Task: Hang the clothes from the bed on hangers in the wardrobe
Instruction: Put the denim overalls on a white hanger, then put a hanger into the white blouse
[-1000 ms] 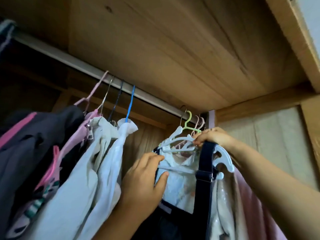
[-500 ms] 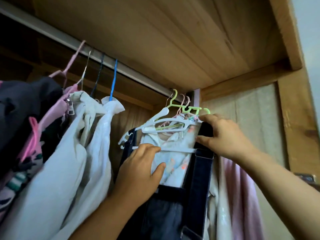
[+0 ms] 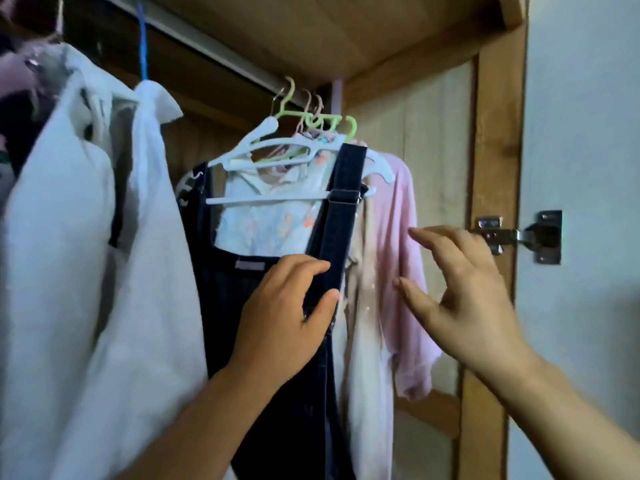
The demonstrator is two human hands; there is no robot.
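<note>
Two bare forearms rise from the bottom edge, no sleeve showing on either. The left hand (image 3: 282, 315) and right hand (image 3: 465, 292) carry no rings, gloves or wristbands where visible; fingernails are short and unpainted, though motion blur softens the right hand's fingertips

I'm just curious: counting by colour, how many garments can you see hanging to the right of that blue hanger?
Dark blue: 1, the dark blue dungarees
Pale floral print: 1, the pale floral top
Cream: 1, the cream garment
Pink: 1, the pink top
Total: 4 that show; any others behind them are hidden.
</note>
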